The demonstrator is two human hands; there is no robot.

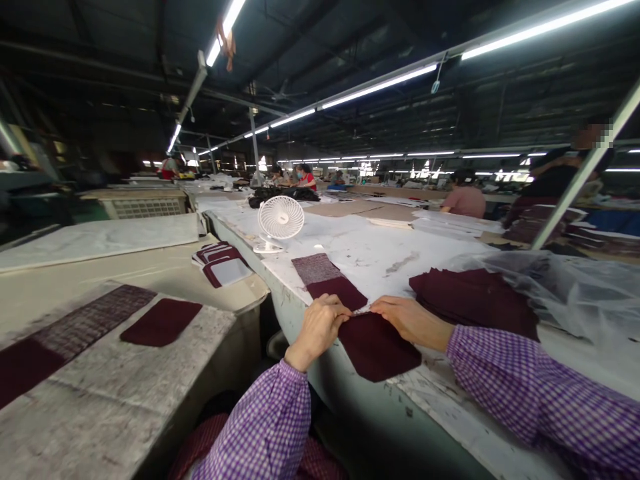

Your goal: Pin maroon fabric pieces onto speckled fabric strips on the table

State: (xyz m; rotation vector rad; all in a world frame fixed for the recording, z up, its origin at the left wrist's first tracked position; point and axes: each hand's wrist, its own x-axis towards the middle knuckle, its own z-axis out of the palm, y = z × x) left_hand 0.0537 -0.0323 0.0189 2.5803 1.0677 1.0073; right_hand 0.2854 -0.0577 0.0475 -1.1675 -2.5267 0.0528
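A dark maroon fabric piece (381, 350) lies at the front edge of the white table, its lower corner reaching over the edge. My left hand (323, 321) pinches its far edge at the left corner. At that same edge, a little to the right, the fingertips of my right hand (411, 320) are closed on it. A thin light strip shows between the two hands; what it is I cannot make out. Just beyond lies another maroon piece (337, 291), next to a speckled grey-maroon piece (316, 268). To the right sits a stack of maroon pieces (473, 300).
A small white fan (281, 219) stands near the table's left edge. Clear plastic sheeting (565, 287) lies at the right. On the left table are white-bordered maroon pieces (223, 265), a single maroon panel (161, 322) and a speckled strip (100, 320). Several people are farther back.
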